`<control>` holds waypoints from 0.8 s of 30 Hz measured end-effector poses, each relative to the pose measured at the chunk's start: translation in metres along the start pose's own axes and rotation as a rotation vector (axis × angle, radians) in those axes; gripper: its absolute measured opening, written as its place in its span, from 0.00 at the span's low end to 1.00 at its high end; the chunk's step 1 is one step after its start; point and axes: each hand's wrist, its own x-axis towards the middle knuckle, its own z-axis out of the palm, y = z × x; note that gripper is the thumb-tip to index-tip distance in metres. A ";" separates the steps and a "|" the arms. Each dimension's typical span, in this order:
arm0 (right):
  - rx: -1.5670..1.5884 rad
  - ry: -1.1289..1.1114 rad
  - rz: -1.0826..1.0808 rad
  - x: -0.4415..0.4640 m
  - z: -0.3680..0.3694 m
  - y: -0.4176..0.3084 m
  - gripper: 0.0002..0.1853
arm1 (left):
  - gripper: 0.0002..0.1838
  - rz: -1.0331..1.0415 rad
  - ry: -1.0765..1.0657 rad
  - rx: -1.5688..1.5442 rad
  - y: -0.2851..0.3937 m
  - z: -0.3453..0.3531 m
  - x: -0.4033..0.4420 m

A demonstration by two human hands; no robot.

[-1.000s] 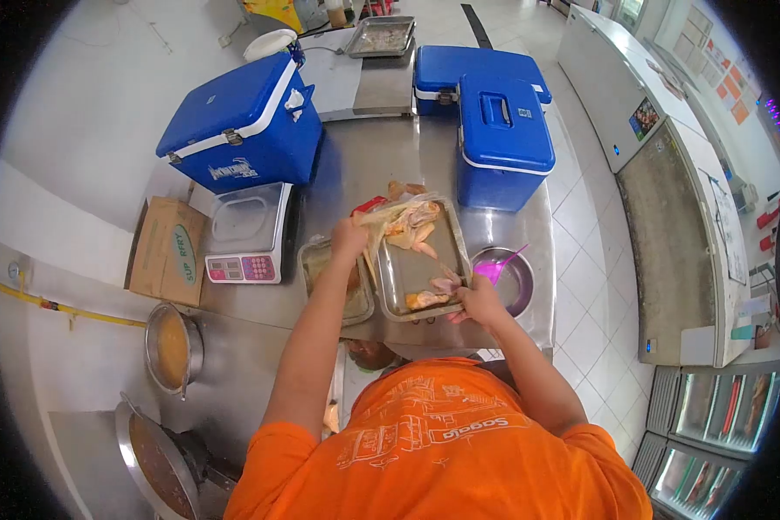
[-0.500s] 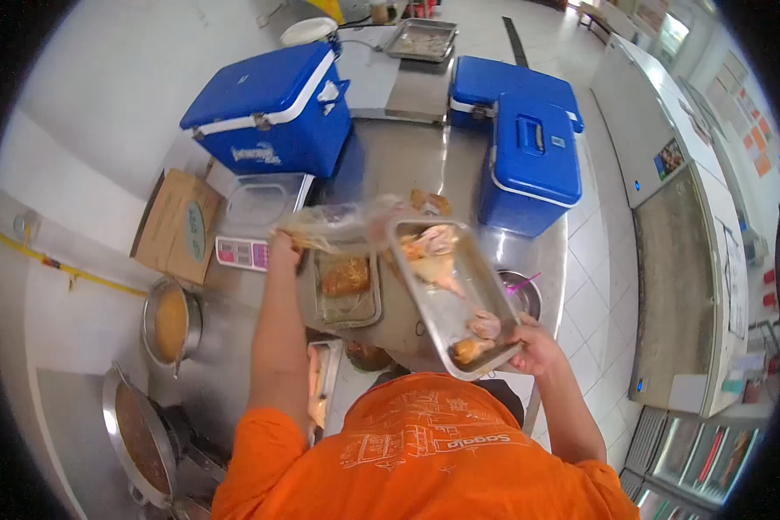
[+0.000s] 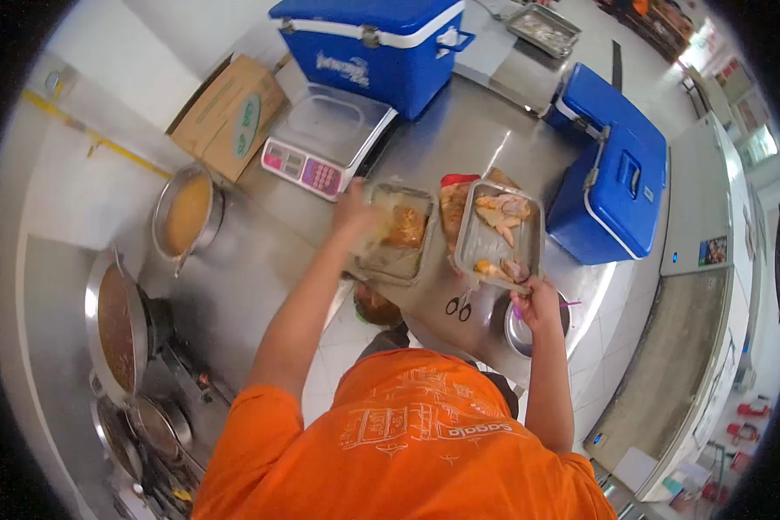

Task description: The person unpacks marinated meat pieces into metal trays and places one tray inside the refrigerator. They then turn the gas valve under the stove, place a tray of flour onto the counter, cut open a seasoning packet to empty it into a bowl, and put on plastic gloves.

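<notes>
My right hand (image 3: 539, 305) grips the near right corner of a metal tray (image 3: 470, 232). Raw-looking chicken pieces (image 3: 501, 212) lie at both ends of that tray. My left hand (image 3: 352, 213) is smeared by motion at the left edge of a second metal tray (image 3: 392, 270); a pale, see-through blur shows beside its fingers, and I cannot make out its grip. A brown block of food (image 3: 407, 227) sits in this second tray. Partly covered by the chicken tray is a plastic bag (image 3: 456, 208) with brown contents and a red end.
Scissors (image 3: 458, 308) lie near the steel table's front edge, left of a metal bowl (image 3: 518, 334). Beyond the trays stand a scale (image 3: 329, 130), a cardboard box (image 3: 225, 117) and blue coolers (image 3: 368, 61). Pots (image 3: 186, 217) and a wok (image 3: 117, 325) are at left.
The plastic bag stretched from my left hand now lies on the table. My left hand moved to the second tray's edge. The chicken tray moved away from my body, and the view shifted.
</notes>
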 end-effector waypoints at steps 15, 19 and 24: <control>-0.214 0.101 -0.046 -0.030 -0.013 -0.040 0.18 | 0.15 -0.212 -0.604 -0.461 -0.143 -0.030 -0.200; -0.271 0.102 -0.012 -0.029 -0.023 -0.039 0.18 | 0.22 -0.291 -0.624 0.006 -0.154 0.074 -0.228; -0.202 0.213 -0.025 -0.043 -0.024 -0.046 0.19 | 0.34 -0.284 -0.470 -0.108 -0.208 0.209 -0.223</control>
